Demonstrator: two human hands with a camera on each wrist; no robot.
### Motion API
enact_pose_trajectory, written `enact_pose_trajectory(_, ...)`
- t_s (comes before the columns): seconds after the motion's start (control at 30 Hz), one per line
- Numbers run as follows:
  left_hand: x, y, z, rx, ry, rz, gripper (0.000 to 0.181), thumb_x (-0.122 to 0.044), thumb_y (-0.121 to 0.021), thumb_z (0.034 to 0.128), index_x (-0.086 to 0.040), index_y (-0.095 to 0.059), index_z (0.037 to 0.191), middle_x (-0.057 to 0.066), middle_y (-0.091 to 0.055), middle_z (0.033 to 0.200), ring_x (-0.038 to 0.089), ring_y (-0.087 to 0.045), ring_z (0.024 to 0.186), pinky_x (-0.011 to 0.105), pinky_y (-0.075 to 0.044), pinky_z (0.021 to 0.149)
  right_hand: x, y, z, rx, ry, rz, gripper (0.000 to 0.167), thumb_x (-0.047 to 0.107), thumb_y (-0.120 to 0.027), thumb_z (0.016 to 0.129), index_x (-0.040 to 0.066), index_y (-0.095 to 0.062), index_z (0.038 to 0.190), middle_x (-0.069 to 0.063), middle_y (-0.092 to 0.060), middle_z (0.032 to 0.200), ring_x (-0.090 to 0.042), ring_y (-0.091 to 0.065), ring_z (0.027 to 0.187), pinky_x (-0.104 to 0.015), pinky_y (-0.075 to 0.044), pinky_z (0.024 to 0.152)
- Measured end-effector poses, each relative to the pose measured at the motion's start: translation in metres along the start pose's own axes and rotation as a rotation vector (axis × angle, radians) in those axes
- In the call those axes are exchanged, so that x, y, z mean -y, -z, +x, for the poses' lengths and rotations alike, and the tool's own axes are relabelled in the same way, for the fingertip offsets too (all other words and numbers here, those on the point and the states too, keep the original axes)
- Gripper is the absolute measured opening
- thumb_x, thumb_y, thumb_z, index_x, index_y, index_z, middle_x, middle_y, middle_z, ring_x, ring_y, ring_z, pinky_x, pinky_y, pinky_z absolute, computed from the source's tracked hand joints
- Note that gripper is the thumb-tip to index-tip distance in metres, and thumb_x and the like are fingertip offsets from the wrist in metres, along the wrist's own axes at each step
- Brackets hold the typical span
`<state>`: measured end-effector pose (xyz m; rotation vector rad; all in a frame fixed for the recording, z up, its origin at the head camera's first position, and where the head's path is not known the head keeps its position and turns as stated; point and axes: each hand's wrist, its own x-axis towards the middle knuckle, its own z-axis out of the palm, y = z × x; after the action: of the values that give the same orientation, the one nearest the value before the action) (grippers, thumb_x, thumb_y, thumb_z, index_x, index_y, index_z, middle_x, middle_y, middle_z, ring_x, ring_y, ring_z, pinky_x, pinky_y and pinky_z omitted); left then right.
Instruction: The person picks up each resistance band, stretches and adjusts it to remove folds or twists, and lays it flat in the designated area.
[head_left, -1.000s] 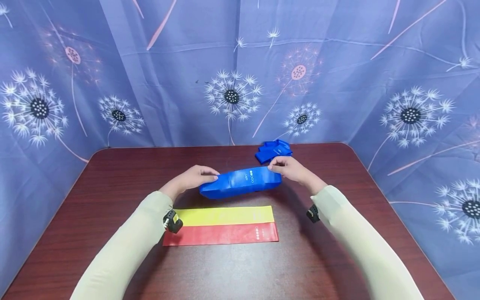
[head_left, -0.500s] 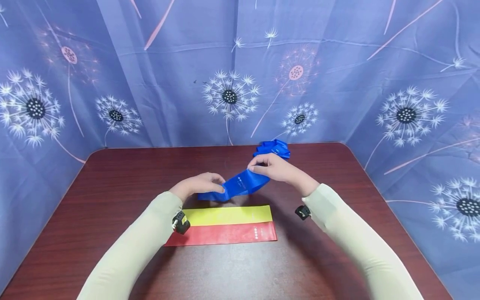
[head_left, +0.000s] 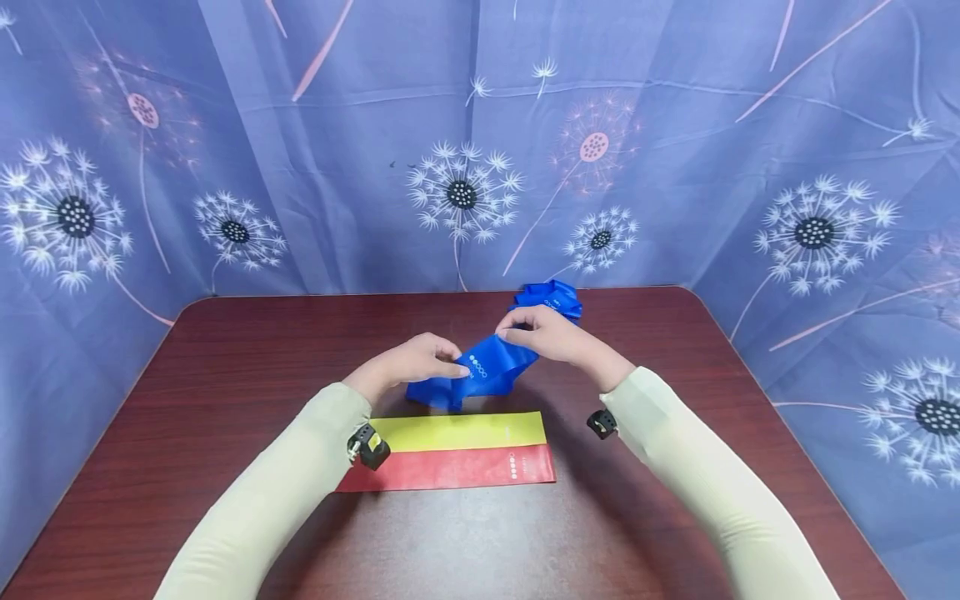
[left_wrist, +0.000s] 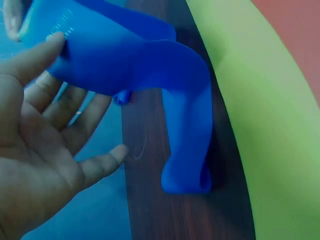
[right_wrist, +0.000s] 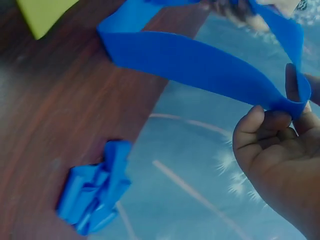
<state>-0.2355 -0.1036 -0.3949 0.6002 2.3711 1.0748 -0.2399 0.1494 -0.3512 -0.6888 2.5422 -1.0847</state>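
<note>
A blue resistance band, a flat loop with white print, hangs between both hands above the table. My left hand pinches it near the print; in the left wrist view the thumb lies on the band's face with the index finger behind it. From there the band's slack folds down toward the table. My right hand pinches the loop's upper right end, as the right wrist view also shows at the band's bend. A second blue band lies crumpled behind the right hand, partly hidden by it in the head view.
In front of the hands, a yellow band and a red band lie flat side by side on the dark wooden table. The left wrist camera covers part of them. A blue dandelion-patterned curtain surrounds the table's back and sides.
The held band went from stretched lengthwise to drawn together and folded. My right hand moved left, and my left hand moved right along the band to its printed part.
</note>
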Motion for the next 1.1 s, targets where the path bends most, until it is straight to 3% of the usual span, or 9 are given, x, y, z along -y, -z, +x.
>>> enact_pose_trajectory(0.1, 0.004, 0.003, -0.002, -0.096, 0.006, 0.038, 0.021, -0.024, -0.069, 0.0972, -0.004, -0.076, 0.102, 0.013, -0.073, 0.096, 0.019, -0.058, 0.089, 0.030, -0.049, 0.081, -0.011, 0.002, 0.000, -0.012, -0.049, 0.019, 0.025, 0.019, -0.057, 0.104, 0.003, -0.071, 0.116, 0.000, -0.053, 0.073, -0.016, -0.048, 0.077, -0.029, -0.042, 0.071)
enact_pose_trajectory(0.17, 0.006, 0.006, -0.003, -0.159, 0.029, 0.032, 0.022, -0.024, -0.070, 0.0969, -0.004, -0.076, 0.103, 0.015, -0.071, 0.101, 0.020, -0.059, 0.089, 0.028, -0.050, 0.079, -0.018, 0.003, 0.000, -0.006, -0.067, 0.021, 0.024, 0.019, -0.058, 0.103, 0.002, -0.071, 0.114, 0.004, -0.039, 0.066, -0.015, -0.038, 0.068, -0.030, -0.037, 0.067)
enact_pose_trajectory(0.3, 0.007, 0.015, -0.007, -0.258, 0.064, 0.069, 0.024, -0.027, -0.071, 0.0963, -0.004, -0.076, 0.101, 0.013, -0.066, 0.097, 0.020, -0.058, 0.086, 0.027, -0.051, 0.073, -0.031, 0.000, -0.001, 0.030, -0.074, -0.012, 0.020, 0.022, -0.062, 0.101, 0.004, -0.071, 0.097, 0.008, -0.034, 0.062, -0.012, -0.033, 0.060, -0.029, -0.034, 0.063)
enact_pose_trajectory(0.4, 0.008, 0.023, -0.012, -0.256, 0.073, 0.064, 0.023, -0.027, -0.070, 0.0971, -0.004, -0.073, 0.098, 0.009, -0.064, 0.085, 0.019, -0.058, 0.077, 0.029, -0.052, 0.068, -0.039, -0.003, -0.003, 0.076, -0.072, -0.033, 0.030, 0.025, -0.066, 0.099, 0.009, -0.059, 0.075, 0.008, -0.032, 0.060, -0.011, -0.031, 0.058, -0.027, -0.032, 0.061)
enact_pose_trajectory(0.5, 0.011, 0.030, -0.017, -0.213, 0.081, 0.002, 0.022, -0.025, -0.067, 0.0993, -0.004, -0.068, 0.098, 0.007, -0.066, 0.078, 0.018, -0.062, 0.071, 0.036, -0.059, 0.070, -0.046, -0.005, -0.006, 0.133, -0.089, -0.038, 0.044, 0.026, -0.069, 0.097, 0.014, -0.044, 0.064, 0.008, -0.030, 0.058, -0.011, -0.028, 0.056, -0.026, -0.030, 0.059)
enact_pose_trajectory(0.63, 0.017, 0.038, -0.025, -0.194, 0.089, -0.079, 0.020, -0.023, -0.064, 0.1013, -0.004, -0.061, 0.099, 0.013, -0.069, 0.089, 0.020, -0.069, 0.076, 0.044, -0.063, 0.081, -0.057, -0.008, -0.012, 0.210, -0.156, -0.013, 0.048, 0.029, -0.069, 0.098, 0.016, -0.040, 0.062, 0.007, -0.030, 0.058, -0.011, -0.027, 0.055, -0.025, -0.031, 0.059)
enact_pose_trajectory(0.8, 0.024, 0.050, -0.034, -0.225, 0.077, -0.203, 0.018, -0.020, -0.064, 0.1014, -0.003, -0.058, 0.100, 0.011, -0.068, 0.096, 0.017, -0.070, 0.080, 0.048, -0.062, 0.089, -0.067, -0.010, -0.016, 0.253, -0.198, 0.018, 0.041, 0.031, -0.066, 0.099, 0.015, -0.045, 0.068, 0.006, -0.037, 0.062, -0.015, -0.039, 0.063, -0.028, -0.038, 0.066)
enact_pose_trajectory(0.97, 0.031, 0.063, -0.042, -0.290, 0.060, -0.356, 0.016, -0.016, -0.062, 0.1011, 0.000, -0.057, 0.103, -0.004, -0.067, 0.083, 0.011, -0.068, 0.076, 0.037, -0.063, 0.084, -0.078, -0.010, -0.021, 0.287, -0.161, -0.004, 0.034, 0.027, -0.070, 0.097, 0.013, -0.049, 0.073, 0.005, -0.041, 0.066, -0.015, -0.042, 0.069, -0.029, -0.039, 0.069)
enact_pose_trajectory(1.1, 0.038, 0.073, -0.050, -0.317, 0.066, -0.402, 0.020, -0.015, -0.061, 0.1022, 0.003, -0.056, 0.110, -0.009, -0.067, 0.081, 0.008, -0.067, 0.076, 0.026, -0.061, 0.079, -0.086, -0.011, -0.024, 0.294, -0.157, -0.034, 0.034, 0.027, -0.071, 0.095, 0.013, -0.051, 0.073, 0.005, -0.043, 0.066, -0.013, -0.040, 0.066, -0.026, -0.036, 0.068)
